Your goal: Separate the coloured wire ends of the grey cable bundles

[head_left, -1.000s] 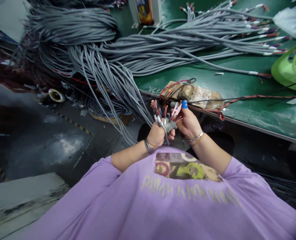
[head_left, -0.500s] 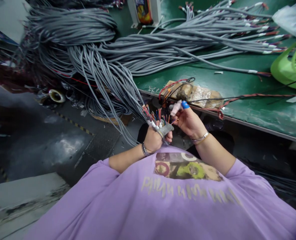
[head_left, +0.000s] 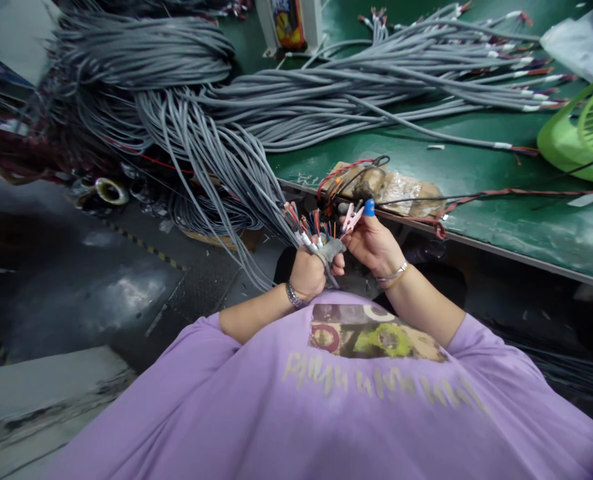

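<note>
My left hand (head_left: 309, 272) is closed around a bunch of grey cables. Their stripped ends, with white bands and thin coloured wires (head_left: 317, 223), point up out of the fist. A grey wrap or thumb cover (head_left: 330, 251) lies across the front of that hand. Beside it, my right hand (head_left: 375, 247) pinches a small pink clip (head_left: 351, 219) that looks like a clothes peg. A blue cover (head_left: 369, 207) sits on a finger of the right hand. The clip is close to the wire tips; whether it touches them I cannot tell.
Long grey cables (head_left: 296, 100) lie over the green table (head_left: 476, 157). Near the table's edge rests a taped brown object (head_left: 401, 190) with red and black wires. A green plastic basket or fan (head_left: 583, 137) stands at the right. A tape roll (head_left: 111, 191) is low at the left.
My right hand has shifted slightly left, nearer to the wires, and the pink clip now shows a V shape. My left hand keeps its hold on the cables.
</note>
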### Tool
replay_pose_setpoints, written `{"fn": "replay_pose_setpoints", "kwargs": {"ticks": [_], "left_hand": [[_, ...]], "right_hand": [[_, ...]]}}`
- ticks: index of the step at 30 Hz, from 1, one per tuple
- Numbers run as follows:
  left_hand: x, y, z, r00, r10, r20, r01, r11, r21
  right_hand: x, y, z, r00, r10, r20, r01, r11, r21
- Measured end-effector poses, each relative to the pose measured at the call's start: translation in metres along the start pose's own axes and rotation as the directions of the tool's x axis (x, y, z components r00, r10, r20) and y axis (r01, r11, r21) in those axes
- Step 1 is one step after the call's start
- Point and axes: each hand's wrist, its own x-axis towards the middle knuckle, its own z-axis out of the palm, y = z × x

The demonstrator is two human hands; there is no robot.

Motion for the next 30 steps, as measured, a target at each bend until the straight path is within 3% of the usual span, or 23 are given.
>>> {"fn": "replay_pose_setpoints", "kwargs": {"ticks": [10,20,26,30], "left_hand": [[0.002,-0.001,-0.001,0.999,-0.047,-0.013,0.048,0.999,0.020],[-0.004,-0.010,-0.012,0.998,0.059,0.038,-0.061,0.996,0.068],[-0.002,-0.008,-0.008,0.992,0.124,-0.008,-0.123,0.991,0.057],[0.002,-0.012,-0.009,0.985,0.171,-0.006,-0.170,0.981,0.094]], "right_hand": [[0.003,0.003,-0.004,0.999,-0.033,0.022,0.034,0.999,-0.036],[-0.010,-0.006,-0.001,0.996,0.055,0.069,-0.048,0.995,-0.090],[-0.012,-0.004,0.001,0.998,-0.055,0.044,0.061,0.990,-0.130],[-0.009,0.000,0.001,0.998,-0.069,0.002,0.069,0.989,-0.130]]}}
